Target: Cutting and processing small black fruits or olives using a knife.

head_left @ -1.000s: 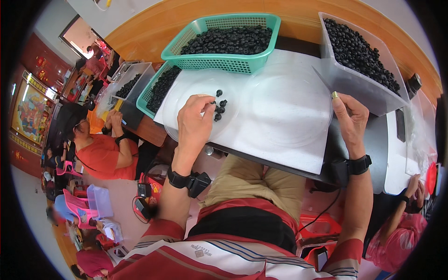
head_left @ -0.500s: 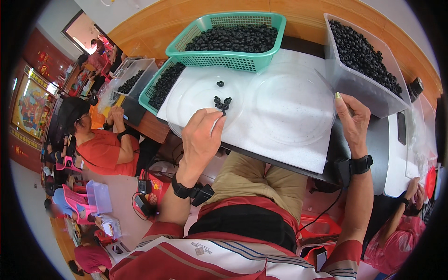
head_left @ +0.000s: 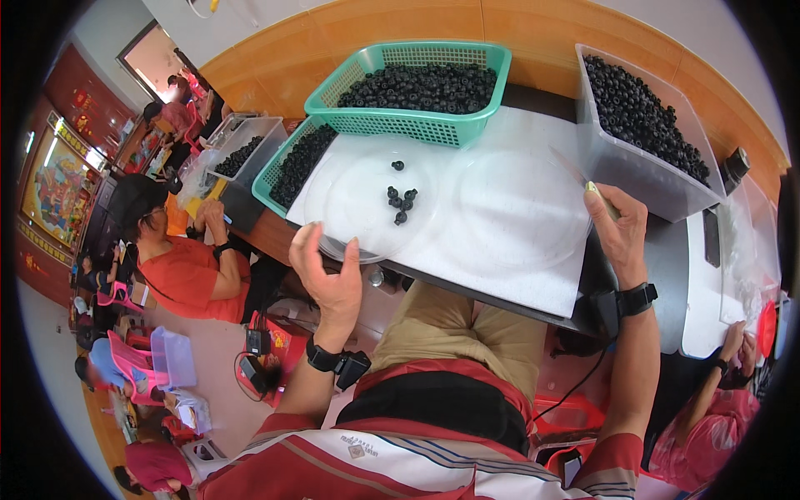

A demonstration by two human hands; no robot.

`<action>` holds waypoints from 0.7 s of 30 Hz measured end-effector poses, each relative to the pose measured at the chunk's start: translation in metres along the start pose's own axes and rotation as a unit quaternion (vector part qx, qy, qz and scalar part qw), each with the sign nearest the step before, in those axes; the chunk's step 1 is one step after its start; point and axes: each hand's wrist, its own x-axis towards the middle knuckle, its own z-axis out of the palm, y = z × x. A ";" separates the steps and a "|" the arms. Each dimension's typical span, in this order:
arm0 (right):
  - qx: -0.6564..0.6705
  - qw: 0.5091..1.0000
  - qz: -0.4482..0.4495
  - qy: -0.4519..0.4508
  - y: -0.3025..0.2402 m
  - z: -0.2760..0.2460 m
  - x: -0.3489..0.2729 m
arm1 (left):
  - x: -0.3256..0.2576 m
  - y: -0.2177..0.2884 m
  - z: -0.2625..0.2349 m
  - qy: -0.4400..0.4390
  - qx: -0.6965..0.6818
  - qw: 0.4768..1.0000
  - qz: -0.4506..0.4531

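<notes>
Left hand (head_left: 329, 271) spread at clear dish (head_left: 367, 200) rim, right hand (head_left: 618, 229) pinching slim tool (head_left: 575, 173) — steady the dish, keep dark beads (head_left: 400, 202) clustered.

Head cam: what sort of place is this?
Likely a small sorting or assembly workshop: a green basket and a clear bin heaped with small black pieces, and another seated worker at a neighbouring table.

A small cluster of beads (head_left: 400, 202) lies on the left dish (head_left: 350, 208); the right dish (head_left: 517, 208) sits beside it. The basket (head_left: 408, 125) stands behind, the bin (head_left: 633, 167) at right.
</notes>
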 end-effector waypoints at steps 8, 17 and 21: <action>-0.001 1.000 0.004 -0.007 -0.002 -0.001 -0.001 | 0.000 -0.029 0.009 0.064 -0.368 0.823 -0.428; -0.001 1.000 0.002 -0.001 -0.002 -0.001 -0.001 | 0.014 -0.025 -0.012 0.029 -0.431 0.789 -0.436; 0.001 1.000 -0.013 0.002 -0.001 -0.001 -0.001 | 0.038 -0.016 -0.024 0.059 -0.455 0.788 -0.411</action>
